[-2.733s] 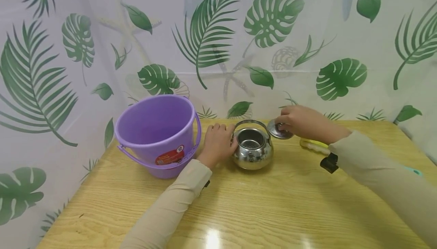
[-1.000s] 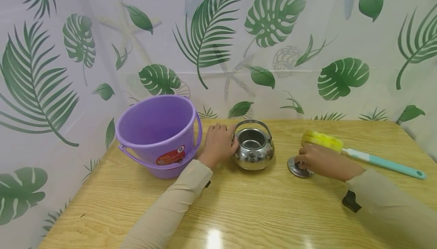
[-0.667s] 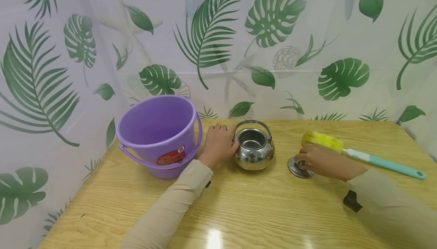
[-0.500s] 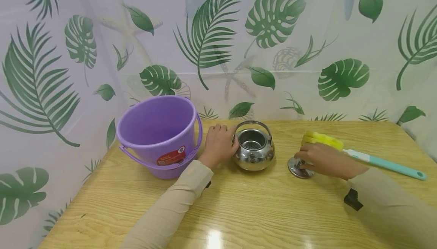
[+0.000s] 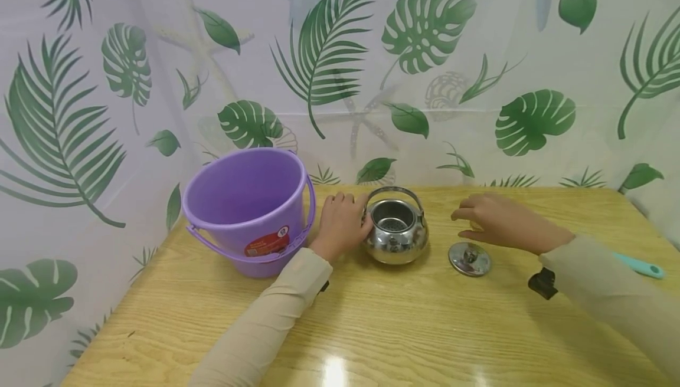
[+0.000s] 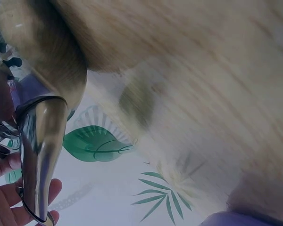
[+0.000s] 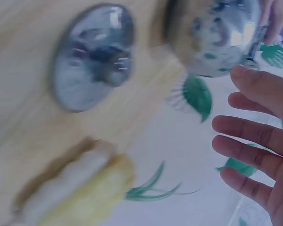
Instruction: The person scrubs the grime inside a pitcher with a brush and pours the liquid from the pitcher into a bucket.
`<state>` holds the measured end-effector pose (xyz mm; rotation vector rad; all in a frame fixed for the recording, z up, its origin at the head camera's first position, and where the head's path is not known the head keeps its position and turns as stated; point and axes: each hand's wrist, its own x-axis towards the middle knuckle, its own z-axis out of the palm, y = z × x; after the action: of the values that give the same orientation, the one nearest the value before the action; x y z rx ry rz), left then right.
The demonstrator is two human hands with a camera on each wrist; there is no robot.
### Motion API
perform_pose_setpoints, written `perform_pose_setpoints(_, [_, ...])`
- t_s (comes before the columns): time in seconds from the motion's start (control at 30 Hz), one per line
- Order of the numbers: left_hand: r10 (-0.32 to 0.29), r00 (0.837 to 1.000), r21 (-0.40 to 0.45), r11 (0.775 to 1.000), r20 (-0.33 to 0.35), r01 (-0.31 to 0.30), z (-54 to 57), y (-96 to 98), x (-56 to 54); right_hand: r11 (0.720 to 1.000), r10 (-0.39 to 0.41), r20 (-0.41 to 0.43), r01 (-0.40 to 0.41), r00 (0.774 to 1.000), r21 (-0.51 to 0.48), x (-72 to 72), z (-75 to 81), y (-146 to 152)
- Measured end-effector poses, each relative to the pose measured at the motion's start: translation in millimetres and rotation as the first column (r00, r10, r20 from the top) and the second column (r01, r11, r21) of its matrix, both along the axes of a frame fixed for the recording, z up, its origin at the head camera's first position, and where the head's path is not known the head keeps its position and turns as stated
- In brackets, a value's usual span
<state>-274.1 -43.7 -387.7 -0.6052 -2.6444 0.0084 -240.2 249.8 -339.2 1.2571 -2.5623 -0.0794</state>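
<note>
A small shiny steel teapot (image 5: 398, 248) stands upright on the table, uncovered, its hoop handle raised. My left hand (image 5: 340, 225) holds it at the left side; the left wrist view shows fingers (image 6: 12, 200) around the spout (image 6: 41, 155), which the hand hides in the head view. The round steel lid (image 5: 470, 259) lies knob up to the right of the teapot. Above and just behind the lid is my right hand (image 5: 499, 222), fingers spread, with nothing in it. The right wrist view shows the lid (image 7: 92, 61) apart from those fingers (image 7: 250, 132).
A purple bucket (image 5: 281, 216) with its handle down stands left of my left hand. A brush with a yellow sponge head (image 7: 94, 193) lies at the right; my right arm covers most of it, leaving the teal handle end (image 5: 643, 266). A leaf-patterned curtain (image 5: 340, 80) hangs behind the table.
My right hand carried the lid away from the teapot, set it down on the table, let go of it and rose slightly backward. My left hand has stayed on the teapot.
</note>
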Motion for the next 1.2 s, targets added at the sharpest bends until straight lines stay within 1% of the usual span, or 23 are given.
perform_pose_setpoints(0.23, [0.003,1.000,-0.012,1.000,-0.018,-0.003,-0.9,-1.0,-1.1,1.000,0.025,0.005,-0.025,1.000,-0.014,1.1,18.1,-30])
perform_pose_setpoints(0.37, [0.002,1.000,-0.006,1.000,-0.024,-0.003,-0.1,-1.5,-1.5,0.998,0.066,-0.001,-0.066,0.998,-0.023,1.8,21.2,-50])
perform_pose_setpoints(0.57, [0.012,1.000,-0.012,1.000,0.001,-0.012,1.0,-1.2,-1.0,0.989,0.141,0.009,-0.140,0.990,-0.047,-1.9,12.0,-75])
perform_pose_setpoints(0.77, [0.021,0.999,-0.021,1.000,0.026,-0.020,1.8,-0.3,0.4,0.985,0.167,0.034,-0.165,0.985,-0.044,-7.3,0.0,-89])
perform_pose_setpoints(1.0, [0.019,1.000,-0.027,0.999,0.007,-0.019,1.0,-0.4,0.5,0.991,0.131,0.104,-0.127,0.986,-0.039,-10.1,-6.9,-95])
perform_pose_setpoints(1.2, [0.021,1.000,-0.023,1.000,0.007,-0.021,1.5,-1.0,1.1,0.993,0.111,0.122,-0.106,0.986,-0.046,-10.1,-11.0,-99])
